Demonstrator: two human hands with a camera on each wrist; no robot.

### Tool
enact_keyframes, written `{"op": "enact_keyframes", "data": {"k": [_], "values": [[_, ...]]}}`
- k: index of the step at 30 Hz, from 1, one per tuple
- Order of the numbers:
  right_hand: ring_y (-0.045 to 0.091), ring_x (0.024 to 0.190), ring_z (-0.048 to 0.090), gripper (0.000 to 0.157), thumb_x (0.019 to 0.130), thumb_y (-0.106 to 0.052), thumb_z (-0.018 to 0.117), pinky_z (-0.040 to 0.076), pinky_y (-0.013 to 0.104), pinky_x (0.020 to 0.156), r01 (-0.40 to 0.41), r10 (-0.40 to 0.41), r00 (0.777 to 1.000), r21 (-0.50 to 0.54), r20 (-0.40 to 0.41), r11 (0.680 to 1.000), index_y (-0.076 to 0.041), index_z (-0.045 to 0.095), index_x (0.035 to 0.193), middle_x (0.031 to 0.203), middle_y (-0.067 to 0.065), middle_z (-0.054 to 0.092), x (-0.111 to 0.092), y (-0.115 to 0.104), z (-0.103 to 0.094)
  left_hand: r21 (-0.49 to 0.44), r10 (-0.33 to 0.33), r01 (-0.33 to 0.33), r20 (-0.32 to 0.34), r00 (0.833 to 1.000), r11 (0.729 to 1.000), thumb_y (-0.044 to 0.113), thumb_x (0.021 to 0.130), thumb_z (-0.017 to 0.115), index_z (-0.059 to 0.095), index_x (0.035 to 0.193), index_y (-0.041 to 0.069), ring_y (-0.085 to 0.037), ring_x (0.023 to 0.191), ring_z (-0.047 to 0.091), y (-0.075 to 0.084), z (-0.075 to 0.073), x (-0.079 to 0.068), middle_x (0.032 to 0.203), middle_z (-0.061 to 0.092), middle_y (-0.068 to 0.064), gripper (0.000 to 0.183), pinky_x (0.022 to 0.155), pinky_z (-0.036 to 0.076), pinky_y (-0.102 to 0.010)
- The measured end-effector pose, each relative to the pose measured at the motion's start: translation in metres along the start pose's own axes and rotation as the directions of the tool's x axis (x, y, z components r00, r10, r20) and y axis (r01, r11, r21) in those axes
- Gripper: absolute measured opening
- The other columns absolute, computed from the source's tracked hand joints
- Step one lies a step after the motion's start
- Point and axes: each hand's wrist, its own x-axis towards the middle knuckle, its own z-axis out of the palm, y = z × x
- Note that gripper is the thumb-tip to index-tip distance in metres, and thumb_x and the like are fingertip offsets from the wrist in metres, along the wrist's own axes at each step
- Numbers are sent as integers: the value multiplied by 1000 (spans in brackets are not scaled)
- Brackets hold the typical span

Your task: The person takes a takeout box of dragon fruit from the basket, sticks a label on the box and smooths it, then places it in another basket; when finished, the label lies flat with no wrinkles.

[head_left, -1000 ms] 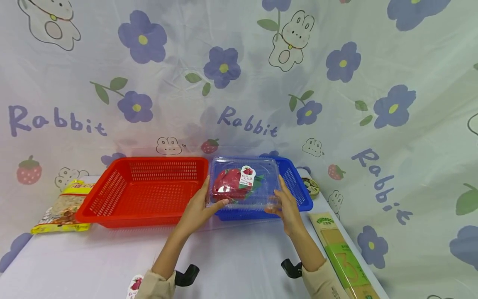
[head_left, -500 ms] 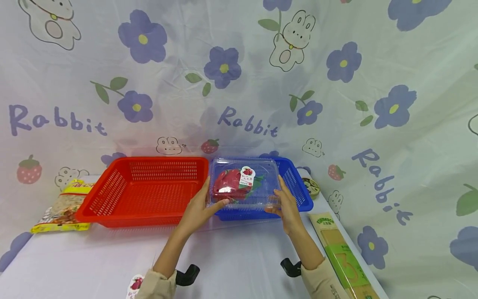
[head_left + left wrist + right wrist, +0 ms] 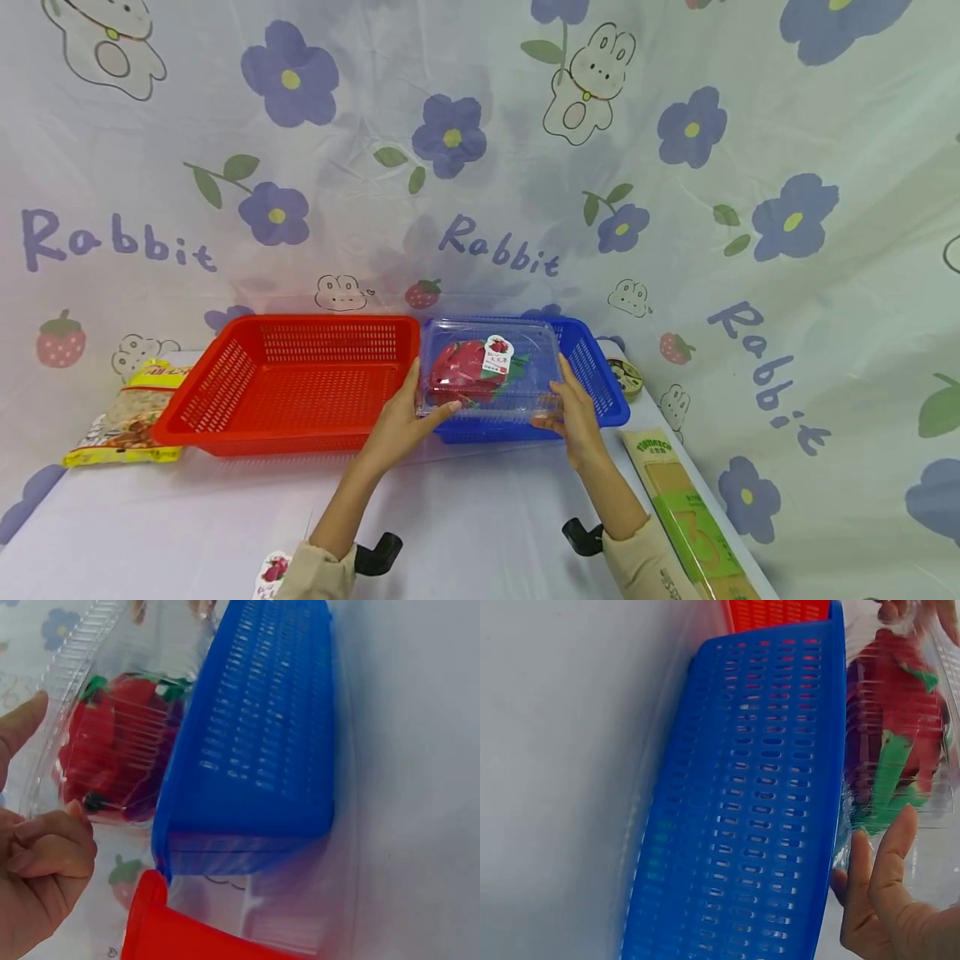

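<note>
A clear plastic fruit box (image 3: 534,358) with a white label (image 3: 498,356) is held above the blue basket (image 3: 609,400). Inside it lies a red dragon fruit (image 3: 461,367) with green leaf tips. My left hand (image 3: 401,425) grips the box's left end, thumb along the near edge; in the left wrist view, that hand (image 3: 49,859) has its fingers bent at the box's side. The right end is gripped by my right hand (image 3: 579,421), whose fingers (image 3: 889,862) touch the lower side in the right wrist view. Most of the blue basket's inside is hidden behind the box.
Left of the blue basket stands a red basket (image 3: 307,400). A yellow-edged food bag (image 3: 135,417) lies at the far left. On the right are a round tin (image 3: 626,377) and a long green-and-tan package (image 3: 690,512). A fruit sticker (image 3: 272,575) lies near the front.
Both hands keep their hold on the fruit box, which stays almost still over the blue basket. The head view has shifted very slightly.
</note>
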Motion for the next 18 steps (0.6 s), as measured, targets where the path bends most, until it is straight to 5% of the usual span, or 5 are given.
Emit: {"op": "enact_keyframes", "data": {"k": [3,6,18], "values": [[36,113,56,56,107,-25,36,59,36,81,-13,13,1000,13,-6,1000,-35,17,159,159,18,25,1,0,0,0,-35,35,0,999,999,56,85,71,2,161,14,-34,101,62,-2,2,-2,118,60,-19,110,81,57,-41],[35,110,57,56,107,-25,37,59,35,80,-21,21,1000,20,-15,1000,-36,18,159,155,20,31,2,1,-1,-31,-66,66,4,998,997,52,85,73,1,161,12,-20,70,47,-4,4,-6,79,47,-10,111,55,43,-26],[34,104,61,57,106,-24,38,59,34,76,-13,14,1000,28,-17,1000,-33,18,159,158,18,26,8,2,-2,-65,-102,101,-14,995,993,51,84,75,7,160,10,-15,64,44,-19,12,-16,77,47,-5,110,51,35,-22]]}}
